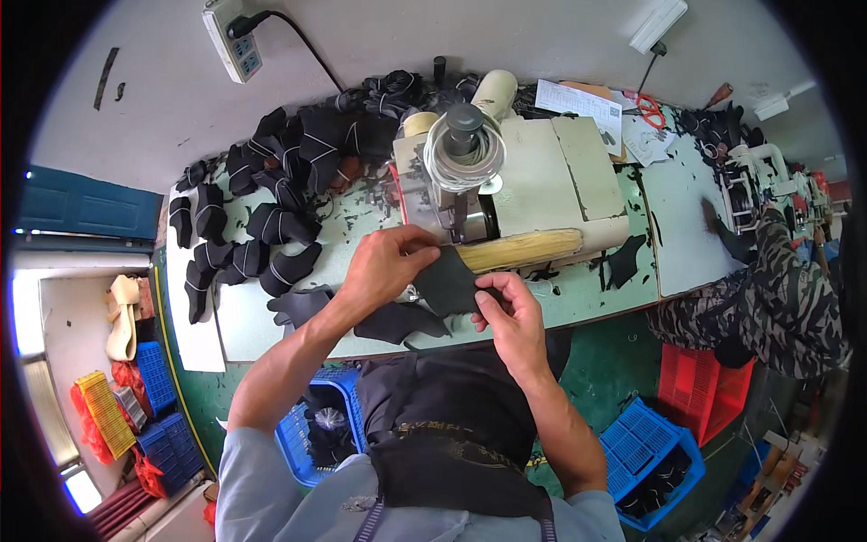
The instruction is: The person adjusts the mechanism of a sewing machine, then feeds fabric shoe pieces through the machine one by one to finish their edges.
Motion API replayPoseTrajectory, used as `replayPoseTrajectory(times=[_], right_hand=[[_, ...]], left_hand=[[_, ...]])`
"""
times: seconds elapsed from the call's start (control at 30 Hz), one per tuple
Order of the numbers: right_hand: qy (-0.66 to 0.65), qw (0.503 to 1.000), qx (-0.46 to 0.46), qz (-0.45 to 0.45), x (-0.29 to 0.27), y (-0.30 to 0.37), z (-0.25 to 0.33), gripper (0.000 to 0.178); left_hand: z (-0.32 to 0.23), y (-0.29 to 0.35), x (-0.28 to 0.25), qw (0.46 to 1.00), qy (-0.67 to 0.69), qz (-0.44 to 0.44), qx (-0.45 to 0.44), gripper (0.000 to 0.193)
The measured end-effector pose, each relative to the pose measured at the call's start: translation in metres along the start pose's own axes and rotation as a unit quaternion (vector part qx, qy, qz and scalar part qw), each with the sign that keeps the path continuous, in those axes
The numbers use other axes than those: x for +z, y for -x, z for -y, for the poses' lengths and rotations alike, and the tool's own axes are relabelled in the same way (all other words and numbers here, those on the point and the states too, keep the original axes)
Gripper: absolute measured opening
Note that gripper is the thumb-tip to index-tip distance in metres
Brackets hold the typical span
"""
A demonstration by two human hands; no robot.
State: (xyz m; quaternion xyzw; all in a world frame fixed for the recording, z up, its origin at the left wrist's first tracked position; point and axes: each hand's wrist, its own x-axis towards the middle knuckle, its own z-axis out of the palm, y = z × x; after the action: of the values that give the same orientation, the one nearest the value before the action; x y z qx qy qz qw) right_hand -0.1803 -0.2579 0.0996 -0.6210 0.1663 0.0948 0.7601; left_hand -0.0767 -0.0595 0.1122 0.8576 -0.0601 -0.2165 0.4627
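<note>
Green floor (pixel 591 366) spreads below a pale tabletop (pixel 244 327), with a blue basket (pixel 293 438) holding dark things at near left, and a second blue basket (pixel 632 438) at near right, just beside a red crate (pixel 700 388). At the near edge of the tabletop, a dark flat piece (pixel 449 287) is held between two hands: the left hand (pixel 384 264) pinches its far left edge between thumb and fingers, and the right hand (pixel 510 316) grips its right edge with thumb and forefinger. More dark cut pieces (pixel 397 323) lie under the left forearm and beside it. Just beyond the held piece runs a yellowish strip (pixel 524 251) along the front of a cream sewing machine (pixel 582 172). Another person (pixel 786 303) in camouflage clothing is at the right. Left of the machine, dark shaped pieces with pale lines (pixel 268 223) are heaped and scattered. At far right lie papers (pixel 578 102) and red-handled scissors (pixel 650 112); a white power strip (pixel 233 41) hangs on the grey wall (pixel 163 72).
</note>
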Motion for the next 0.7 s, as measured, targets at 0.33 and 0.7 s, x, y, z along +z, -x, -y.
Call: replayPoseTrajectory(times=[0.33, 0.7], right_hand=[[0.02, 1.0, 0.016, -0.011, 0.003, -0.021, -0.003, 0.023], [-0.161, 0.977, -0.044, -0.132, 0.003, 0.031, -0.019, 0.035]], left_hand=[[0.008, -0.021, 0.012, 0.997, 0.005, -0.072, -0.041, 0.025], [0.002, 0.026, 0.024, 0.976, 0.191, 0.007, -0.104, 0.03]])
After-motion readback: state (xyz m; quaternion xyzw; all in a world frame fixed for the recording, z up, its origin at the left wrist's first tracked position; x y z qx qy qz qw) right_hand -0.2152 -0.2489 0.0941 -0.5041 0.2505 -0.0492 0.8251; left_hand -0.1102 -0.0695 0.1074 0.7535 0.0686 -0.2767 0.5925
